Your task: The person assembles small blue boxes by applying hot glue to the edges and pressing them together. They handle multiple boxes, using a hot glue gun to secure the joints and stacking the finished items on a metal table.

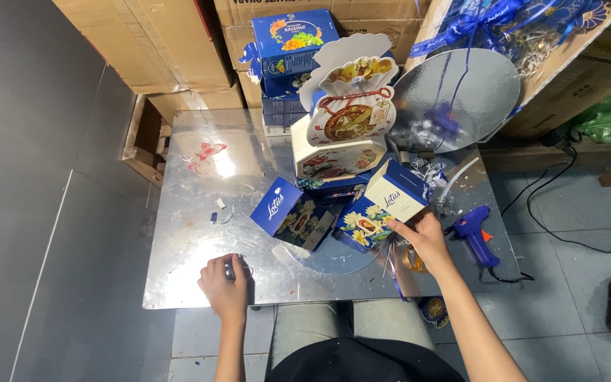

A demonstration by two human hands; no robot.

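On the shiny metal table [199, 205], the right hand [426, 237] grips a tilted blue-and-cream box [390, 198]; the left hand [226, 283] clenches a small object.

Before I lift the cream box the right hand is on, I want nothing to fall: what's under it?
The cream box leans on a blue flowered box, with the right hand at its lower edge. A round silver board lies below; whatever is beneath the boxes is covered.

a packing storeroom: stacked cardboard cartons [157, 42] behind a metal worktable [199, 212], with a glue gun [476, 237].
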